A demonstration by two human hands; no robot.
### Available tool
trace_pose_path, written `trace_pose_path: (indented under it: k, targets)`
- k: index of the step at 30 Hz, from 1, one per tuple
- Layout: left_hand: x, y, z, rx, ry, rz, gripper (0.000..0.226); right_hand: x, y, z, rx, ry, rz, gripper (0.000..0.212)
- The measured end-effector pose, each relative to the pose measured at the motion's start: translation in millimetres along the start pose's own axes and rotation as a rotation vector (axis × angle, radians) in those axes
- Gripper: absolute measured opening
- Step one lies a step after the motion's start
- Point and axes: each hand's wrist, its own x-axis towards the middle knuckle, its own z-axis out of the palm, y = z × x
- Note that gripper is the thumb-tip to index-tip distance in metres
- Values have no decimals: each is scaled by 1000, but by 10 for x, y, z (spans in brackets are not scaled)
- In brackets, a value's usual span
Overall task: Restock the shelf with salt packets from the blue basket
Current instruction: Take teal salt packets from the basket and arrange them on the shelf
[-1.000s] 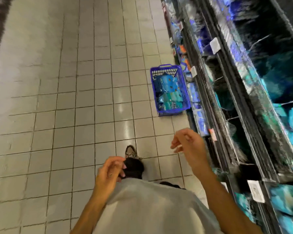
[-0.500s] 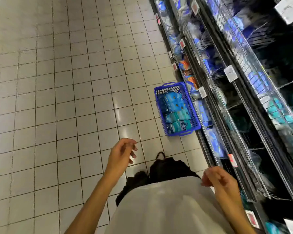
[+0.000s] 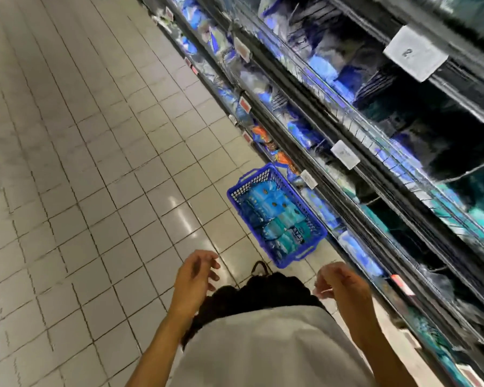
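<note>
Blue basket (image 3: 266,182) on the tiled floor (image 3: 95,163), just right of frame centre, set close against the foot of the shelf (image 3: 369,174), long axis running from upper left to lower right. Packed with salt packets (image 3: 274,219) in light blue and teal, lying flat in overlapping rows, wording on them too blurred to read. 2 moulded handles, 1 at the far short end, 1 at the near short end.

Below the basket, in the lower middle of the frame, 2 bare hands raised in front of the body, both apart from the basket and holding nothing. Left hand (image 3: 194,275) at lower centre, fingers loosely curled and slightly spread, tips pointing right toward the basket. Right hand (image 3: 338,280) to its right, nearer the shelf edge, fingers loosely bent and drooping, nothing pinched between them. Between the 2 hands, dark trousers (image 3: 252,294) and the toe of 1 shoe (image 3: 259,268) just short of the basket's near corner; white shirt (image 3: 263,350) filling the bottom of the frame.

Shelf running diagonally from top centre to lower right, several dark tiers with wire front rails, stocked with blue, white and teal packets, much of it motion-blurred. White price tags (image 3: 344,155) clipped along the rails, small red tags (image 3: 245,104) on the lowest edge, orange packets (image 3: 274,152) just above the basket's far end.

Pale square floor tiles across the whole left half, a bright glare patch just left of the basket
</note>
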Motion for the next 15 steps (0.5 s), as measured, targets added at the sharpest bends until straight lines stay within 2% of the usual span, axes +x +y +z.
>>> trace_pose_path:
  k: [4, 8, 11, 15]
  targets:
    - [596, 490, 249, 63, -124, 80, 26, 221, -116, 122, 58, 105, 74, 22]
    - [1209, 753, 605, 128, -301, 107, 24, 371, 17, 280, 55, 211, 184, 30]
    - [1714, 656, 937, 244, -407, 77, 22, 621, 218, 445, 47, 281, 264, 29]
    - [2492, 109, 1388, 414, -562, -5, 20, 1132, 810, 679, 63, 368, 395, 18]
